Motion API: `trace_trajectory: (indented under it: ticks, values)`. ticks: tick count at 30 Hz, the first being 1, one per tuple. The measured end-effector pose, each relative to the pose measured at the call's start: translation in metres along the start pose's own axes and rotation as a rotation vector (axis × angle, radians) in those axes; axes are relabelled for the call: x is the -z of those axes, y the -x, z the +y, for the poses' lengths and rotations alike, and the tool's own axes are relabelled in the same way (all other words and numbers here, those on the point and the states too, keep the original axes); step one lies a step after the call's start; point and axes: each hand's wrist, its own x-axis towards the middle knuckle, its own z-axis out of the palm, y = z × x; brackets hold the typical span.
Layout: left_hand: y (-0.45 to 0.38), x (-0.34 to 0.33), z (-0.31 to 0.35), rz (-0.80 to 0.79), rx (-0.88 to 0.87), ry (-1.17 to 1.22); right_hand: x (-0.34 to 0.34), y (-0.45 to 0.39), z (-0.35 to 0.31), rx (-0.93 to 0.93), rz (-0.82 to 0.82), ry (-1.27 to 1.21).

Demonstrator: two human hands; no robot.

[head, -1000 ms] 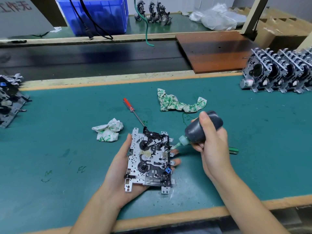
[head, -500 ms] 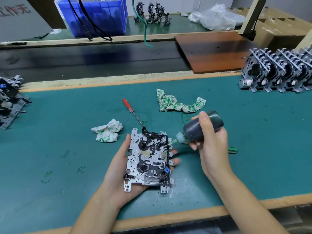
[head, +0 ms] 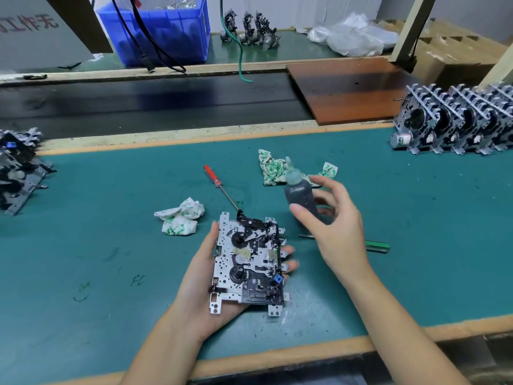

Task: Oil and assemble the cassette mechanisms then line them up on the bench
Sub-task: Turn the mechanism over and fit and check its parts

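My left hand (head: 200, 287) holds a cassette mechanism (head: 249, 262) flat in its palm, a silver plate with black gears, my fingertips curling round its right edge. The dark oil bottle (head: 298, 193) stands upright on the green bench mat (head: 83, 232), nozzle up, just beyond the mechanism. My right hand (head: 338, 234) is spread around the bottle: its thumb lies against the front and its fingers are loose and apart behind it. A row of finished mechanisms (head: 458, 120) stands on edge at the far right.
A red-handled screwdriver (head: 213, 177) and two crumpled rags (head: 180, 216) (head: 273, 169) lie behind the mechanism. A green-handled tool (head: 374, 245) lies under my right wrist. A pile of mechanisms (head: 16, 168) sits at the left edge. Beyond are a brown board (head: 347, 87) and a blue bin (head: 166, 31).
My right hand lifted the bottle's nozzle away from the mechanism, turned the bottle upright, set it on the mat and loosened its grip. My left hand kept hold of the mechanism.
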Motion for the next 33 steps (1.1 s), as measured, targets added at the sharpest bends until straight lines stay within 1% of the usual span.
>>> trace_trajectory:
  ticks: [2, 6, 8, 10, 11, 12, 13, 15, 16, 17, 18, 20, 21, 22, 24, 25, 26, 27, 28, 29, 30, 31, 33]
  values:
    - [0.001, 0.0, 0.0, 0.007, -0.001, -0.01, -0.001, -0.002, 0.002, 0.052, -0.039, 0.107]
    - [0.003, -0.003, 0.0, 0.012, 0.0, -0.036, -0.003, -0.005, 0.005, 0.033, -0.094, 0.245]
    - [0.004, -0.004, 0.001, 0.005, 0.006, -0.044, -0.002, -0.002, 0.004, 0.084, -0.033, 0.279]
    - [0.005, -0.006, 0.002, -0.01, 0.027, -0.05, 0.003, 0.004, -0.003, 0.247, 0.096, 0.298]
    - [0.005, -0.006, 0.003, -0.023, 0.05, -0.066, 0.007, 0.008, -0.006, 0.354, 0.124, 0.333]
    - [0.006, -0.007, 0.004, -0.035, 0.077, -0.099, 0.012, 0.011, -0.008, 0.444, 0.097, 0.399]
    - [0.007, -0.008, 0.007, -0.041, 0.102, -0.146, 0.018, 0.016, -0.009, 0.508, 0.01, 0.489]
    - [0.005, -0.011, 0.015, -0.035, 0.149, -0.259, 0.028, 0.026, -0.008, 0.548, -0.28, 0.708]
    - [0.003, -0.013, 0.02, -0.024, 0.175, -0.332, 0.033, 0.03, -0.006, 0.55, -0.417, 0.819]
    - [0.002, -0.016, 0.026, -0.005, 0.201, -0.413, 0.037, 0.034, -0.003, 0.552, -0.501, 0.91]
    - [0.0, -0.019, 0.032, 0.017, 0.23, -0.494, 0.04, 0.038, -0.002, 0.545, -0.532, 0.97]
    - [-0.004, -0.026, 0.042, 0.074, 0.271, -0.668, 0.043, 0.041, -0.003, 0.536, -0.515, 1.004]
    - [-0.007, -0.029, 0.046, 0.126, 0.288, -0.777, 0.044, 0.041, -0.004, 0.556, -0.495, 1.011]
    - [-0.006, -0.028, 0.049, 0.188, 0.27, -0.898, 0.046, 0.04, -0.004, 0.582, -0.478, 1.022]
    - [-0.002, -0.026, 0.052, 0.222, 0.15, -1.049, 0.048, 0.04, -0.002, 0.619, -0.451, 1.032]
    - [0.001, -0.029, 0.052, 0.271, 0.056, -1.101, 0.048, 0.041, -0.002, 0.618, -0.437, 1.026]
    - [0.005, -0.032, 0.05, 0.385, -0.072, -1.192, 0.047, 0.042, -0.001, 0.613, -0.42, 1.018]
    - [0.009, -0.033, 0.047, 0.565, -0.213, -1.37, 0.047, 0.044, -0.001, 0.611, -0.4, 1.011]
    - [0.016, -0.032, 0.042, 0.756, -0.343, -1.616, 0.047, 0.045, 0.0, 0.611, -0.382, 1.005]
    - [0.029, -0.027, 0.032, 0.891, -0.429, -1.853, 0.046, 0.045, 0.001, 0.612, -0.368, 0.998]
    - [0.042, -0.024, 0.019, 0.968, -0.448, -2.014, 0.045, 0.045, 0.001, 0.616, -0.361, 0.991]
    - [0.053, -0.023, 0.007, 0.974, -0.406, -2.116, 0.043, 0.045, 0.002, 0.625, -0.359, 0.987]
    - [0.061, -0.02, -0.014, 0.899, -0.229, -2.276, 0.039, 0.044, 0.002, 0.655, -0.364, 0.992]
